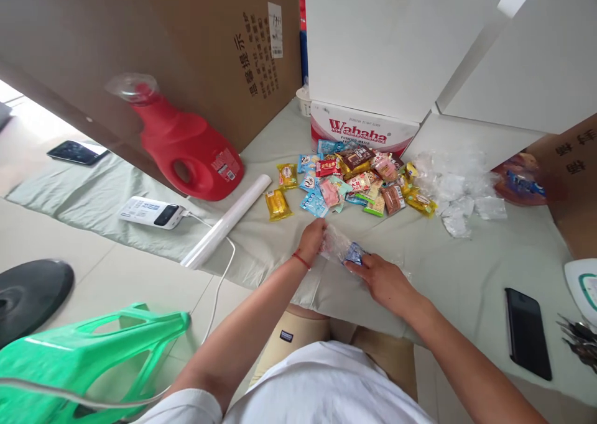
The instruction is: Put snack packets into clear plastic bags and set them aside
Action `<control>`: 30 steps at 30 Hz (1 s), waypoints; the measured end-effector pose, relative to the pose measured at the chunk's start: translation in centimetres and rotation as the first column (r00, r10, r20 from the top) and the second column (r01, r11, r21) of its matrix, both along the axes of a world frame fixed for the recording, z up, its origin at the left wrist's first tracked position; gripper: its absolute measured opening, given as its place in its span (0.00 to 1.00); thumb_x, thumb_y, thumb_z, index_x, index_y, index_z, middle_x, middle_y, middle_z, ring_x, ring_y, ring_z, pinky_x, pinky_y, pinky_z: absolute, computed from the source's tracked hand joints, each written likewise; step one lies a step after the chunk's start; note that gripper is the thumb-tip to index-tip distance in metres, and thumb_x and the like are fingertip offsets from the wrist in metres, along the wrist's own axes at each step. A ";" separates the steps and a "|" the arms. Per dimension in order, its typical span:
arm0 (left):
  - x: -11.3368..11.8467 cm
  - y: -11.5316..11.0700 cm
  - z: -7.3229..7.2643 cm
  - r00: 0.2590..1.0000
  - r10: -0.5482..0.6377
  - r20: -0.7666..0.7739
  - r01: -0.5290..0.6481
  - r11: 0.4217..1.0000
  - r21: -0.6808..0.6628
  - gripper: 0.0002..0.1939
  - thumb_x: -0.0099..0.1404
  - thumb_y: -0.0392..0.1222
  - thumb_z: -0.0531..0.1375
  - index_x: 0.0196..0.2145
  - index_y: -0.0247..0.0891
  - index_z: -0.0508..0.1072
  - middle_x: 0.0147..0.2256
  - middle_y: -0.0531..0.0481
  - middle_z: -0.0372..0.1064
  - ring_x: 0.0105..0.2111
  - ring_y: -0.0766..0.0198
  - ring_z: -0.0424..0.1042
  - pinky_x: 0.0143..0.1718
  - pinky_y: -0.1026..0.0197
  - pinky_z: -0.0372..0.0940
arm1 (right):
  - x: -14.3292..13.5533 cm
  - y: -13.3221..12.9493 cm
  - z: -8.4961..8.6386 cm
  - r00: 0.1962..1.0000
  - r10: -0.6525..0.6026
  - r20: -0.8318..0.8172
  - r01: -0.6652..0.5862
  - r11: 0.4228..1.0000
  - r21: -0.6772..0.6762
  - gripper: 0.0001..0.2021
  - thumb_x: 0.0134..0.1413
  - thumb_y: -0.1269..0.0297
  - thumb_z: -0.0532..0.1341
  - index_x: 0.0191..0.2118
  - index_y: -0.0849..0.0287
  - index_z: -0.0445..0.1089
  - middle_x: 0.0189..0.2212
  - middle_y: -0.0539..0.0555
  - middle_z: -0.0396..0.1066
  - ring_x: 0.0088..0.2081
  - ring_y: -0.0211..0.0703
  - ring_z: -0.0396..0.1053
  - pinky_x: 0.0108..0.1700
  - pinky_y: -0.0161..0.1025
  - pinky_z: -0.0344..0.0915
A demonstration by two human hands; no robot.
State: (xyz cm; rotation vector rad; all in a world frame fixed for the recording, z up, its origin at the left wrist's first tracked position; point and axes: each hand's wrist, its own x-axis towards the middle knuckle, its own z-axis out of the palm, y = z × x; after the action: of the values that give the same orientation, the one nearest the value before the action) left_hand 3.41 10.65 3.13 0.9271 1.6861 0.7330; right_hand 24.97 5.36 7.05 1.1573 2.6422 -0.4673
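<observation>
Between my two hands a clear plastic bag (336, 245) is stretched, close to the front edge of the cloth. My left hand (311, 239) is closed on the bag's left end. My right hand (383, 276) grips the other end, beside a blue patterned packet (355, 253) that shows in or against the bag; I cannot tell which. Just beyond the hands lies a loose pile of wrapped snacks (331, 191) in blue, red, yellow, pink and brown. Clear empty-looking bags (448, 181) are heaped right of the pile.
A red jug (186, 144), a plastic film roll (228, 222) and a white power bank (150, 212) with a cable lie left. White boxes (373, 45) and a Wahaha carton (364, 125) stand behind. A black phone (528, 332) lies right. A green stool (93, 355) is on the floor.
</observation>
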 end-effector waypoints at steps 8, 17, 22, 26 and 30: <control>0.2 -2.1 0.9 0.994 0.085 -0.068 -0.080 0.994 0.074 0.36 0.50 0.39 0.73 0.57 0.33 0.70 0.36 0.47 0.75 0.36 0.58 0.75 0.39 0.60 0.67 | -0.4 0.5 0.5 0.999 -0.032 0.008 0.033 0.998 -0.061 0.29 0.64 0.75 0.53 0.66 0.44 0.68 0.46 0.58 0.72 0.46 0.51 0.67 0.40 0.38 0.60; 4.9 -4.0 2.4 0.925 -0.365 0.109 0.311 0.889 0.337 0.15 0.69 0.39 0.53 0.36 0.37 0.80 0.37 0.47 0.79 0.42 0.61 0.77 0.47 0.60 0.70 | 1.1 0.5 -1.0 0.923 -0.050 -0.381 0.008 0.994 -0.111 0.25 0.60 0.74 0.57 0.60 0.51 0.74 0.53 0.61 0.71 0.53 0.54 0.67 0.57 0.50 0.64; 5.1 -3.8 1.4 0.922 -0.383 -0.048 0.377 0.866 0.328 0.18 0.67 0.32 0.51 0.48 0.38 0.77 0.40 0.49 0.81 0.42 0.62 0.78 0.50 0.59 0.70 | 3.3 -1.7 -0.4 0.885 -0.069 -0.461 -0.005 0.987 -0.158 0.20 0.63 0.68 0.59 0.59 0.55 0.75 0.55 0.62 0.71 0.57 0.55 0.64 0.60 0.54 0.64; 5.9 -4.3 1.1 0.911 -0.342 -0.232 0.399 0.873 0.280 0.19 0.65 0.35 0.58 0.52 0.43 0.75 0.43 0.52 0.82 0.44 0.59 0.78 0.50 0.58 0.69 | 4.8 -3.0 -1.4 0.757 -0.301 -0.580 0.104 0.932 -0.348 0.16 0.69 0.57 0.56 0.51 0.54 0.79 0.52 0.59 0.75 0.55 0.54 0.69 0.59 0.52 0.65; 7.4 -5.2 1.2 0.857 -0.253 -0.449 0.417 0.853 0.315 0.15 0.66 0.36 0.59 0.50 0.43 0.76 0.44 0.47 0.80 0.49 0.54 0.75 0.53 0.54 0.66 | 5.8 -1.9 -3.1 0.528 -0.645 -0.552 0.530 0.758 -0.379 0.20 0.70 0.50 0.52 0.47 0.57 0.77 0.40 0.58 0.75 0.43 0.51 0.71 0.46 0.47 0.70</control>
State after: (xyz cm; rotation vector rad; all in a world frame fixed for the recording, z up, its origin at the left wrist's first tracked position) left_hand 10.83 5.45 4.33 1.7211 1.6623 0.6889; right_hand 30.79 3.47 3.95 2.1718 2.5185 -1.4454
